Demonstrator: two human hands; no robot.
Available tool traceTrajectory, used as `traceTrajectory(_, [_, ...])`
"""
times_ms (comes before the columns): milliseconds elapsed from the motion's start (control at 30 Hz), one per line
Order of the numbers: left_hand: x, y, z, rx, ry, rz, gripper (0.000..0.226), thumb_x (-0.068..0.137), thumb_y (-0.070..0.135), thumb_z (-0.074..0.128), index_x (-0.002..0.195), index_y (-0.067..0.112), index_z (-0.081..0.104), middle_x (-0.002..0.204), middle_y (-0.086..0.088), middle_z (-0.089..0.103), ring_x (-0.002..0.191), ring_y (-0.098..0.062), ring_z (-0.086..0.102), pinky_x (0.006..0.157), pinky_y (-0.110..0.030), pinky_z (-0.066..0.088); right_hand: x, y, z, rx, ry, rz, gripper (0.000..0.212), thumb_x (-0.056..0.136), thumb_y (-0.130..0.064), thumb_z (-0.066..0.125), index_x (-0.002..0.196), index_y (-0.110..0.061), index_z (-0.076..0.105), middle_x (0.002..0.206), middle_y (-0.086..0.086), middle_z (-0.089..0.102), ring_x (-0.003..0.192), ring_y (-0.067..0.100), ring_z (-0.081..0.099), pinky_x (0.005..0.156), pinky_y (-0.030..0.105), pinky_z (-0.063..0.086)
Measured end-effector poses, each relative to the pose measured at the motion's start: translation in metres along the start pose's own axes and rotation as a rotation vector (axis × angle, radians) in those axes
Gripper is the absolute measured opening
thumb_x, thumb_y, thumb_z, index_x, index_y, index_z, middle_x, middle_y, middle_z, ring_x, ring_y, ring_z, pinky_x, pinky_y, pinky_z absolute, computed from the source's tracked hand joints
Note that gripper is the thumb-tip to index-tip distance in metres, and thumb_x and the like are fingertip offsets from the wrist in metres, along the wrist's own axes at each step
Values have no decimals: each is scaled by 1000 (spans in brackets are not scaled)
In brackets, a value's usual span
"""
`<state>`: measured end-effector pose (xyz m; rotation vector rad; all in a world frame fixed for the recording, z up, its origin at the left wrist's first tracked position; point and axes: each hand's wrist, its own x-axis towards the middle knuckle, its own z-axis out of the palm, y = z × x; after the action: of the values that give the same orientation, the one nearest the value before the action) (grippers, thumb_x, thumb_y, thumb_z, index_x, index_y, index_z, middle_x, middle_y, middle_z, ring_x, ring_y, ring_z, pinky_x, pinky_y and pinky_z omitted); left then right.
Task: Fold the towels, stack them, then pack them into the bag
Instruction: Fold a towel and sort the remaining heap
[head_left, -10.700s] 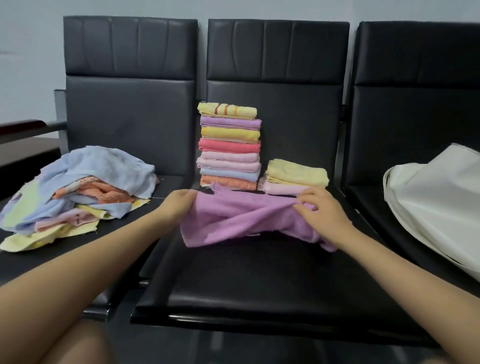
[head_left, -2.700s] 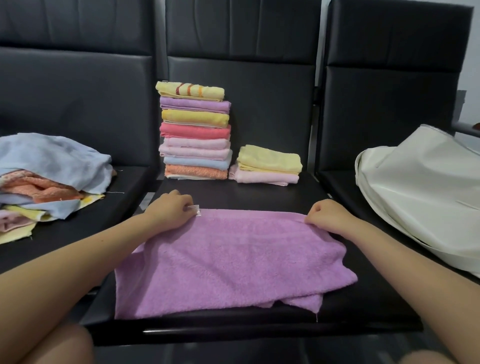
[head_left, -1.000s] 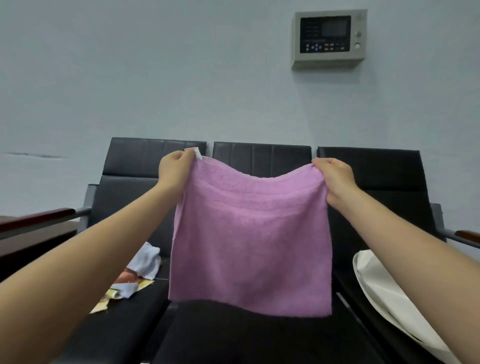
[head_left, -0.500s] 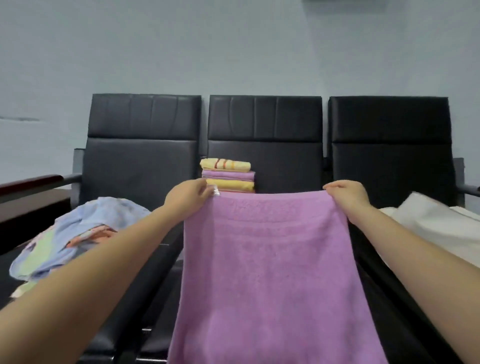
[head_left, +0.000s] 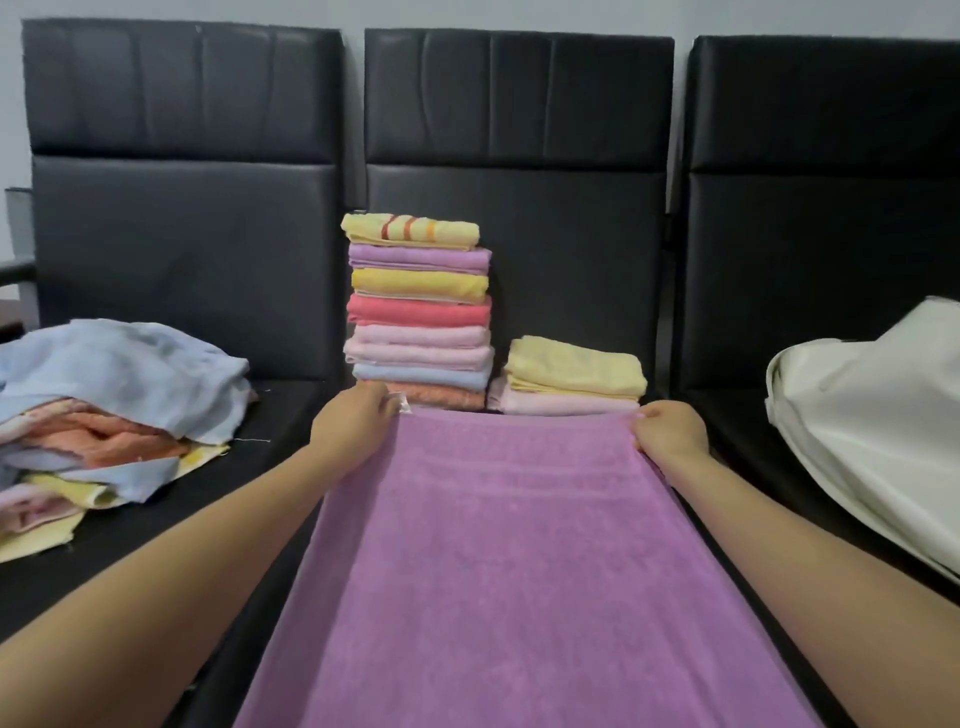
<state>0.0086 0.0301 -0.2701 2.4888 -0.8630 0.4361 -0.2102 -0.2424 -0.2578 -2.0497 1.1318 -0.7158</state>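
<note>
A purple towel (head_left: 514, 561) stretches flat from its far edge toward me over the middle black seat. My left hand (head_left: 356, 423) pinches its far left corner, beside a small white label. My right hand (head_left: 667, 431) pinches the far right corner. Behind the towel, against the seat back, stands a tall stack of folded towels (head_left: 418, 317) with a striped yellow one on top. To its right lies a short stack (head_left: 571, 376) of a yellow towel on a pink one. A white bag (head_left: 878, 410) lies on the right seat.
A loose heap of unfolded towels (head_left: 104, 405), blue, orange, pink and yellow, covers the left seat. The three black seats (head_left: 171, 218) share a row with upright padded backs. A grey armrest shows at the far left edge.
The towel, held up in the air by its two top corners a second ago, has come down toward the middle seat; my hands have lowered to just in front of the stacks.
</note>
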Motion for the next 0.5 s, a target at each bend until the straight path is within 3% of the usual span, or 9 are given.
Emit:
traceTrajectory(133, [13,-3,21,-10,21,-35,31,99,29,42,73,13,47,79,-7,53,75,-30,53,60,-35,32,12,2,15,-39,69,-40,31,90,-2,48,112,-11,68,114,12,67,106,32,59,79,30,44])
traceTrajectory(233, [12,-6,29,77,-41,-108,27,98,34,41,86,12,52,99,-12,57,91,-33,55,68,-37,36,15,4,23,-105,0,-73,43,90,-2,48,132,-12,55,129,16,56,118,35,52,94,34,42])
traceTrajectory(367, [5,-18,19,267,-141,-146,44,98,47,41,119,10,52,120,-15,52,113,-35,49,87,-44,40,7,3,24,-273,-67,-196,48,90,-5,49,137,-13,50,129,19,46,112,36,52,93,35,42])
traceTrajectory(500, [-9,-18,3,253,-166,-255,47,98,45,44,128,10,48,128,-17,45,122,-36,42,97,-47,37,-12,0,13,-299,-99,-268,46,91,-9,51,137,-16,50,134,13,45,114,30,52,92,34,43])
